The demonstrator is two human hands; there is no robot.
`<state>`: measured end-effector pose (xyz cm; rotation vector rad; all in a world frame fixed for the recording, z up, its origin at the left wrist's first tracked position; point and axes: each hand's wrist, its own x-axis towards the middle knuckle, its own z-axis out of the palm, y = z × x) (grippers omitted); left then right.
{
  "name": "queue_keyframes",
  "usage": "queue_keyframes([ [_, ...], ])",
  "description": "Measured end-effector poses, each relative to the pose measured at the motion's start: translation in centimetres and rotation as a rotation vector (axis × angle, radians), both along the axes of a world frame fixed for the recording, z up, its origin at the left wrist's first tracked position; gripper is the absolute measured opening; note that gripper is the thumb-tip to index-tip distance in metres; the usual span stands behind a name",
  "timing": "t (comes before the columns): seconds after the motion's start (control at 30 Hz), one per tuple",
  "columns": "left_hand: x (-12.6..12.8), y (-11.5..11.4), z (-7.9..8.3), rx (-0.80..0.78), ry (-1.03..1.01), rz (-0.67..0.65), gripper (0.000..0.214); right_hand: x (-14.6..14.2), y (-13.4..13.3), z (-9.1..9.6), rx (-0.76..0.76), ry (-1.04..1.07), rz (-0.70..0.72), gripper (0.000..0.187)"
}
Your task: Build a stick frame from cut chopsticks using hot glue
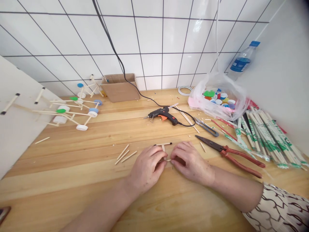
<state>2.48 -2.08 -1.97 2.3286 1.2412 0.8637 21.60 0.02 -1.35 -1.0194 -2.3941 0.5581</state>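
My left hand (pixel 147 166) and my right hand (pixel 191 163) meet over the wooden table, both closed in a pinch. Between their fingertips lies a short wooden stick (pixel 168 160), each hand gripping one end. It sits across the near end of a wooden stick frame (pixel 163 148), whose far crosspiece (pixel 163 144) has black tips. My fingers hide part of this frame. Left of my left hand are a few loose cut sticks (pixel 123 152). Beyond the hands rests a black glue gun (pixel 160 113) with an orange trigger. Red-handled pliers (pixel 229 153) lie right of my right hand.
Stick models with bottle-cap wheels (pixel 82 127) stand at left, beside a cardboard box (pixel 122 91). At right are a plastic bag of caps (pixel 200 103), wrapped chopsticks (pixel 272 138), snips (pixel 206 126) and a water bottle (pixel 242 61). A tape roll (pixel 185 90) lies near the wall.
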Motion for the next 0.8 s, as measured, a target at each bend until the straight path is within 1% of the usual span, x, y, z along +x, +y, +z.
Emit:
queue_keyframes([
  [0.3, -0.21, -0.03, -0.15, -0.021, 0.005, -0.014, 0.014, 0.02, -0.05, 0.21, -0.01, 0.007, 0.007, 0.005],
  [0.53, -0.4, -0.36, -0.14, -0.01, -0.018, -0.011, 0.019, 0.22, -0.02, 0.21, -0.024, 0.044, 0.013, 0.011],
  [0.63, -0.54, -0.55, -0.08, -0.011, -0.06, 0.025, 0.02, 0.33, 0.03, 0.25, -0.034, 0.074, 0.011, 0.015],
  [0.8, -0.94, -0.66, 0.51, -0.038, -0.13, 0.146, 0.014, 0.48, 0.2, 0.18, -0.062, 0.115, 0.006, 0.021],
])
